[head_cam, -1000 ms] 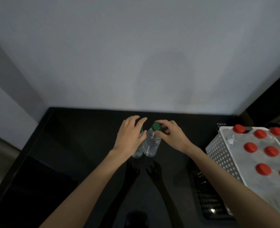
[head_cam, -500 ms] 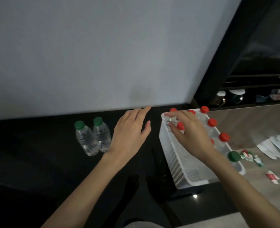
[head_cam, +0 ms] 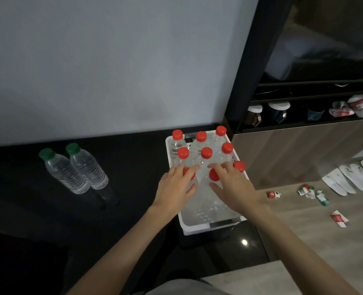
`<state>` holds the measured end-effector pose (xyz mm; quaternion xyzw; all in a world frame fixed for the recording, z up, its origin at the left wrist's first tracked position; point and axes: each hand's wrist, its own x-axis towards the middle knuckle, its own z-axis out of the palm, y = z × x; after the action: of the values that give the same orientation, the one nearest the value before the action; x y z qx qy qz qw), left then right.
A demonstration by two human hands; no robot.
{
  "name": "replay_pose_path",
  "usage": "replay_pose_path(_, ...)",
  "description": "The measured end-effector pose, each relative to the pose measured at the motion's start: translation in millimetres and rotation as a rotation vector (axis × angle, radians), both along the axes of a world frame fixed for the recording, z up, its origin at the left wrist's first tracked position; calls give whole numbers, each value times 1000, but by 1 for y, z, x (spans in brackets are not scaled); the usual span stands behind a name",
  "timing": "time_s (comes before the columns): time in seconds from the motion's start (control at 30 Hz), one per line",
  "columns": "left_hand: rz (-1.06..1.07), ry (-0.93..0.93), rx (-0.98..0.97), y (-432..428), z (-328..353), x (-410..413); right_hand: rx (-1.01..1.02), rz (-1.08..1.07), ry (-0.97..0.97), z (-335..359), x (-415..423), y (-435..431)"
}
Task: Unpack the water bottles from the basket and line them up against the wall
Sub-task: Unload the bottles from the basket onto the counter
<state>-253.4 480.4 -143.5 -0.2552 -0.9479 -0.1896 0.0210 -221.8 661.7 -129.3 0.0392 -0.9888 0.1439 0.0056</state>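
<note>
Both grips, left hand (head_cam: 176, 188) and right hand (head_cam: 231, 188), half-curled over red-capped bottles (head_cam: 206, 153) in basket (head_cam: 210, 225), not yet clasped; next: grasp, lift, carry toward 10 o'clock.

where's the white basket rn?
In the head view, the white basket sits right of centre on the black counter, right of the two green-capped bottles, holding red-capped bottles under both hands.

I see a white basket (head_cam: 199, 226) at the right edge of the glossy black counter (head_cam: 133, 167), packed with clear bottles wearing red caps (head_cam: 206, 152). Toward the counter's back edge, two clear ribbed bottles carry green caps (head_cam: 46, 154) (one a shade darker). The wall (head_cam: 112, 60) reads pale grey.
</note>
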Motion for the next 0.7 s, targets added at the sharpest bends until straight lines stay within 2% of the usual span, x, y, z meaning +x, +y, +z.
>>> replay_pose_path(0.27, 133, 24, -5, 9, -11, 3, 12, 130, 72, -15, -6, 7)
replay_pose_path(0.43, 201, -30, 68, 13, -11, -4, 48, 166, 115, -14, 2, 8)
replay_pose_path(0.53, 256, -44, 184, 14, -13, 0, 41, 158, 120, -11, 4, 5)
replay_pose_path(0.6, 293, -56, 244, 13, -14, 5, -13, 124, 142, -8, 5, 3)
replay_pose_path(0.7, 272, -24, 317, 14, -11, 13, -281, 28, 178, -2, 5, 0)
